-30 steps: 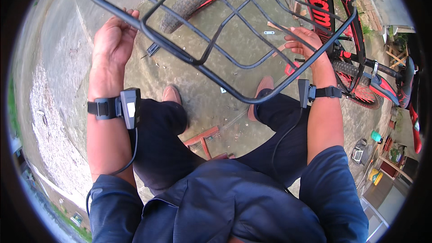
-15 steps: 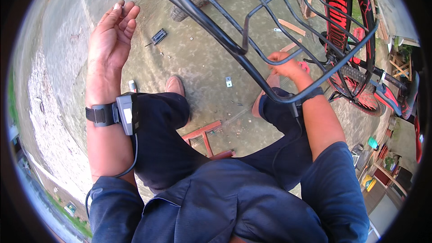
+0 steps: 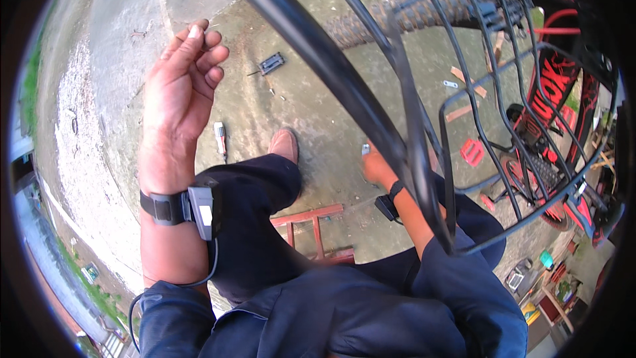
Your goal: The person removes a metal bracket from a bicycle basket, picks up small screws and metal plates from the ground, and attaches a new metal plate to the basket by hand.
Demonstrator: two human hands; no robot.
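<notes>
My left hand (image 3: 184, 86) is raised over the ground, its thumb pressed to curled fingers. Anything in that pinch is too small to make out. Low between my knees, my right hand (image 3: 379, 167) has its fingers closed on a small metal plate (image 3: 365, 149) that pokes out at the fingertips; whether the plate is off the ground is unclear. A black wire bicycle basket (image 3: 464, 86) looms close in front and crosses the view above my right arm. Behind it stands a black and red bicycle (image 3: 553, 86) with a knobby tyre (image 3: 424, 16).
On the ground lie a screwdriver (image 3: 220, 138), a dark folding tool (image 3: 270, 63), a red pedal (image 3: 472, 152), wood strips (image 3: 462, 113) and another small metal plate (image 3: 450, 84). A reddish-brown frame (image 3: 308, 215) is between my legs. Clutter stands at the far right.
My right hand has moved from beneath the basket to the metal plate and closed on it. The view has shifted, and the basket looms larger. My left hand keeps its pinched pose.
</notes>
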